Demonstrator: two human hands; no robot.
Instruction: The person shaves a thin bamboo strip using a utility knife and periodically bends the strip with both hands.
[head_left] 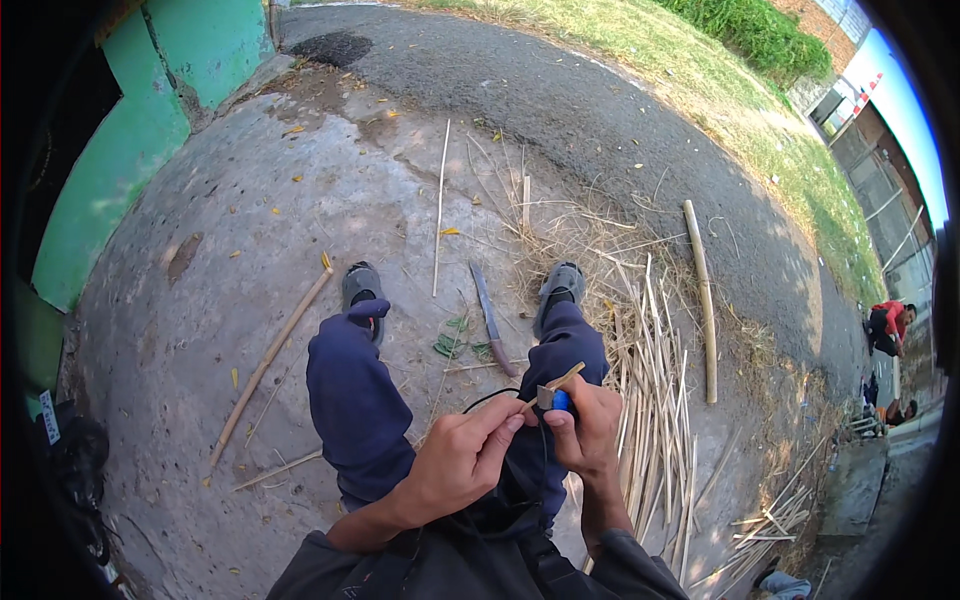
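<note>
My left hand (465,460) is closed, pinching a thin bamboo strip (568,376) in front of my lap. My right hand (592,430) grips a small tool with a blue body (561,401) and a flat metal piece; its exact kind is not clear. The metal piece touches the strip, whose far end sticks out past the right fingers. A machete (486,312) with a brown handle lies on the ground between my feet, beside some green leaves (450,345).
A pile of split bamboo strips (650,400) lies right of my legs, with shavings (600,235) above it. Bamboo poles lie on the right (702,300) and left (270,365). A thin stick (441,210) lies ahead. Another person (888,325) is at the far right.
</note>
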